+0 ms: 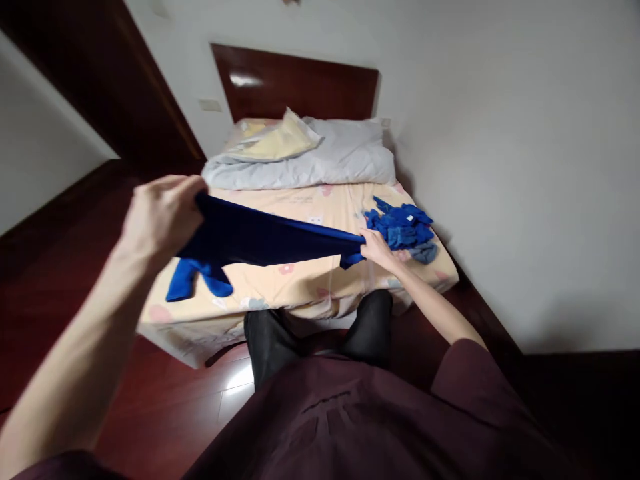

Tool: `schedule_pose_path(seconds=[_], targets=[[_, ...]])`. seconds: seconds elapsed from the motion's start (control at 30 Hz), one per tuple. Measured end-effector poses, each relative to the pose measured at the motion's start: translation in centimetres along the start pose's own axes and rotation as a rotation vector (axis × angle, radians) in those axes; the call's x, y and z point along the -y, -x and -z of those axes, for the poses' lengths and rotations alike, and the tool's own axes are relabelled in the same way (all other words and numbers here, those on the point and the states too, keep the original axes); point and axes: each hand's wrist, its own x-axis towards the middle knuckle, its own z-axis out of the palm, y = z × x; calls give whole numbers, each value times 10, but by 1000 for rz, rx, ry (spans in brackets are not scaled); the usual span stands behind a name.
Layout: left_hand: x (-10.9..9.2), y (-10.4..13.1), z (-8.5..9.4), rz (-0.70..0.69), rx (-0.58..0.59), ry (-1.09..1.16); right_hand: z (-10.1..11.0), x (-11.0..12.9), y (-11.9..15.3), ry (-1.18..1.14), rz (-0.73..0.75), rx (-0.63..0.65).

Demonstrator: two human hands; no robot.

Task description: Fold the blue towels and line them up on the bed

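A dark blue cloth is stretched sideways above the bed between my two hands. My left hand is closed on its left end, higher and nearer to the camera. At its right end my right hand grips the narrow, bunched part, with a short piece hanging below the fingers. Below the cloth, on the left of the bed, lies a blue fabric piece with two lobes; whether it joins the held cloth is hidden. A crumpled pile of blue cloths rests on the bed to the right of my right hand.
The bed has a patterned, peach-coloured sheet. A grey-white quilt and a pale yellow folded cloth lie at its far end, before a dark wooden headboard. A wall stands close on the right.
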Motion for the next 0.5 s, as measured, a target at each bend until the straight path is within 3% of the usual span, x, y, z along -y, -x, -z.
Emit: schedule_pose_path(seconds=[0.23, 0.5], targets=[[30, 14, -13, 93, 124, -301, 2, -4, 1, -60, 6, 75], [69, 29, -38, 263, 274, -333, 19, -16, 8, -194, 55, 34]])
